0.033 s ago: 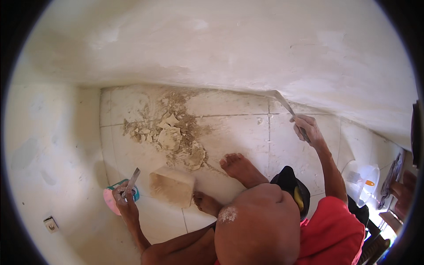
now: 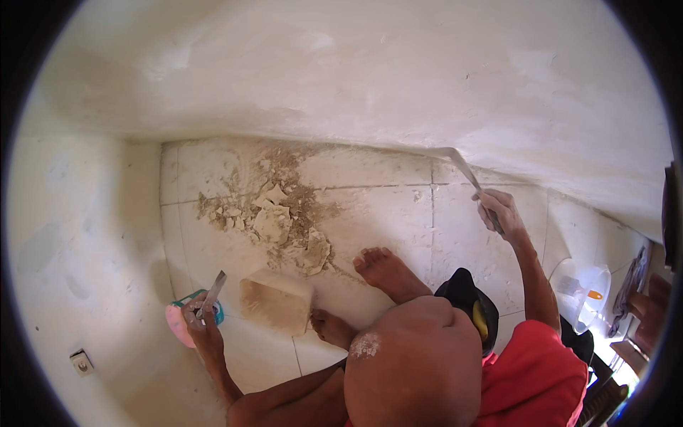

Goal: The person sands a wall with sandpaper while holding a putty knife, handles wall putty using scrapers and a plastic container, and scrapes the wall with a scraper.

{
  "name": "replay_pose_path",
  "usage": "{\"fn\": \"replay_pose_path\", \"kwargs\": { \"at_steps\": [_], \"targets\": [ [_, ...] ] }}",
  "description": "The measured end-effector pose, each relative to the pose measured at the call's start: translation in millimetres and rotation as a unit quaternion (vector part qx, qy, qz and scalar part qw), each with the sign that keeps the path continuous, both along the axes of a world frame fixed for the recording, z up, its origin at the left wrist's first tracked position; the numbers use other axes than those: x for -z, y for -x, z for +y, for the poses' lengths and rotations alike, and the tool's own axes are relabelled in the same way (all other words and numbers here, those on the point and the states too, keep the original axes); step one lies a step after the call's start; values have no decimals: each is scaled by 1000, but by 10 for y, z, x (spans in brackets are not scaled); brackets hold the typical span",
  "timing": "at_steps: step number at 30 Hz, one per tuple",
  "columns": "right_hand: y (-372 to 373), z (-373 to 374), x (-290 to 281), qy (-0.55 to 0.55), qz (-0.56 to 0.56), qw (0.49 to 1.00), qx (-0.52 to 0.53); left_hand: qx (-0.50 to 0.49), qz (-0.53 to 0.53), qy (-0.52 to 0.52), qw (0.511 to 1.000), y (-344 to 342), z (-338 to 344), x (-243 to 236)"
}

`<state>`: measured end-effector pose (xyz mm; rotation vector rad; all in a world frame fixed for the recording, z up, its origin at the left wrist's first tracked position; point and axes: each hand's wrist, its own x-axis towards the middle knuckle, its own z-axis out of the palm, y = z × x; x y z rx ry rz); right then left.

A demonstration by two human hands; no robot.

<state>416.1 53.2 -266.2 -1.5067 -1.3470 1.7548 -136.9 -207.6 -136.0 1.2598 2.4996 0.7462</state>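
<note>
My right hand (image 2: 499,213) is closed round the handle of a metal trowel (image 2: 463,167) with a bent neck. The trowel's thin end lies along the foot of the far wall, where its blade is hard to make out. On the left, my left hand (image 2: 201,314) is closed on a flat-bladed scraper (image 2: 215,288) that points up and to the right. Beside and partly under that hand stands a pink container with a teal rim (image 2: 178,324). Crumbled plaster debris (image 2: 274,220), with several larger flakes, lies on the tiles between my hands.
A dusty box-shaped container (image 2: 276,302) stands beside my left foot (image 2: 331,329). To the right are a black and yellow object (image 2: 473,306) and a clear plastic tub (image 2: 580,292). A socket (image 2: 82,362) is on the left wall; the plastered wall (image 2: 341,78) runs across the far side.
My right hand and the trowel have shifted slightly to the right along the wall's foot. My left hand stays in place with the scraper.
</note>
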Motion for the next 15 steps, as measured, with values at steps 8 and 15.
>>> {"fn": "replay_pose_path", "kwargs": {
  "at_steps": [8,15],
  "targets": [
    [652,-330,-298,-86,-21,988,-124,-65,-296,-186,935,-85,268,443],
    [2022,-167,-523,-306,-14,913,-268,-156,-651,-232,705,-728,813,720]
  ]
}}
